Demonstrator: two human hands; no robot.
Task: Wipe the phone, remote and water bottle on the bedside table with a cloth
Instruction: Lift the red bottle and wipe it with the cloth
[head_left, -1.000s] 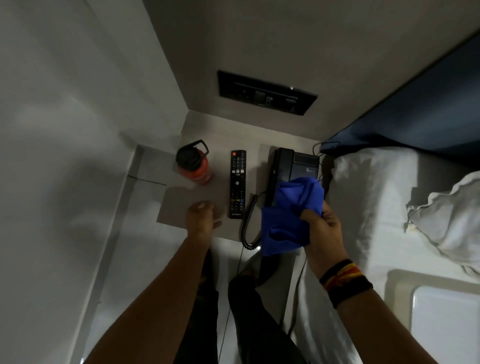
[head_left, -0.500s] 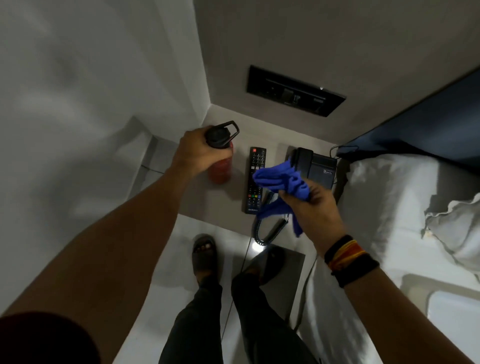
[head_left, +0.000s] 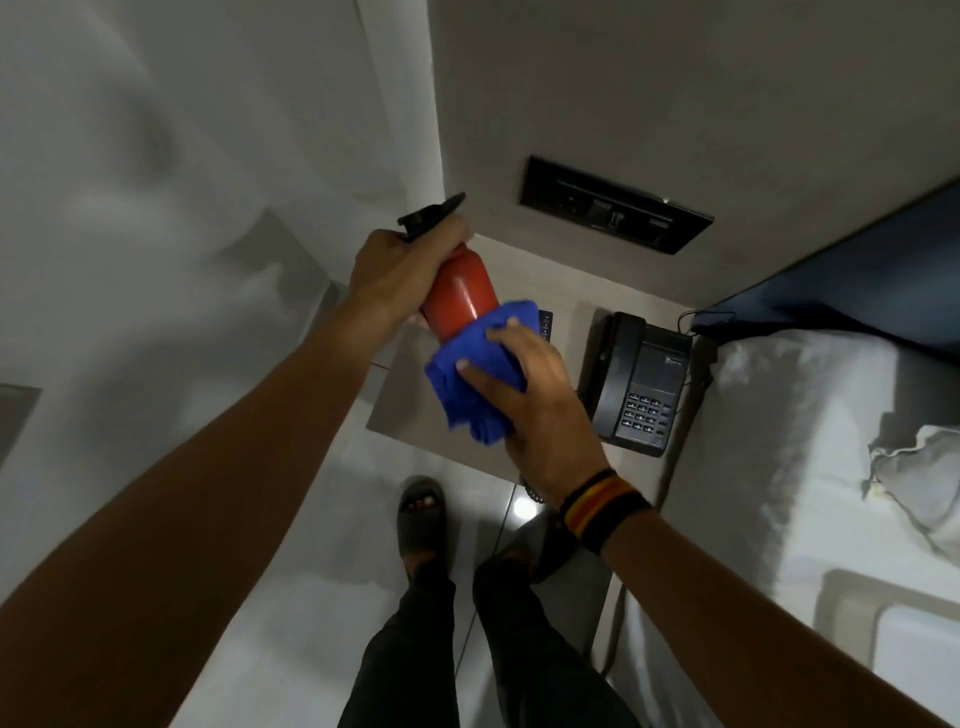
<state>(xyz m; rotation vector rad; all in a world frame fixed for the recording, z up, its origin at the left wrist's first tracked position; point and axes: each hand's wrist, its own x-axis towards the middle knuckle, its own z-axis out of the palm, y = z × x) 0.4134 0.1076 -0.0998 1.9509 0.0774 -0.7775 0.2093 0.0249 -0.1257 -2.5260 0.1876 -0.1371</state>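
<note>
My left hand (head_left: 400, 270) grips the red water bottle (head_left: 460, 296) near its black lid and holds it tilted in the air above the bedside table (head_left: 410, 410). Around the bottle's lower end my right hand (head_left: 530, 395) presses the blue cloth (head_left: 467, 374). The black remote (head_left: 545, 323) lies on the table, almost all of it hidden behind the cloth and hand. To its right sits the black phone (head_left: 639, 384), keypad up, handset on the left side.
A black switch panel (head_left: 615, 210) is set in the wall above the table. The bed with white bedding (head_left: 789, 441) stands close on the right, a grey wall on the left. My legs and a sandalled foot (head_left: 422, 519) are on the tiled floor below.
My left hand has lifted the bottle off the table and tilted it. My right hand has brought the cloth from over the phone onto the bottle's lower end.
</note>
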